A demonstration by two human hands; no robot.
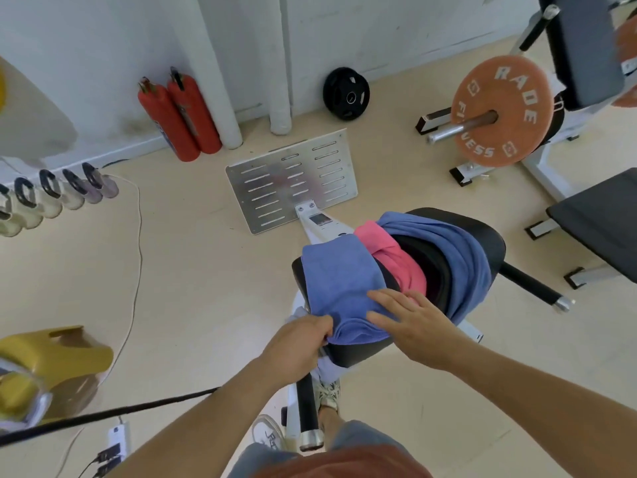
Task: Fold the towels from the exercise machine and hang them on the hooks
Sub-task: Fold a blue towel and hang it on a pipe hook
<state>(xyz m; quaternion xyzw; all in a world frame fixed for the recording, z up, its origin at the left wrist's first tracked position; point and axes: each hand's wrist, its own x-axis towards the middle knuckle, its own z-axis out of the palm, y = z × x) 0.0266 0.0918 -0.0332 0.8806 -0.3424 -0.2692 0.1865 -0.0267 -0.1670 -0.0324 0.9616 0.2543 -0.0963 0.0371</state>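
A folded blue towel (339,282) lies on the black padded seat (358,350) of the exercise machine. My left hand (298,343) pinches its near edge. My right hand (412,320) presses flat on the towel's right side, fingers straight. Behind it a pink towel (391,258) is bunched between the pads, and a second blue towel (458,257) drapes over the right black pad (482,232). A pale cloth (325,369) hangs below the seat by my left hand.
The machine's metal footplate (293,177) stands ahead on the floor. Two red fire extinguishers (179,115) lean on the wall. An orange weight plate (501,110) on a bar and a black bench (599,215) stand right. Kettlebells (51,194), a cable and power strip (115,443) lie left.
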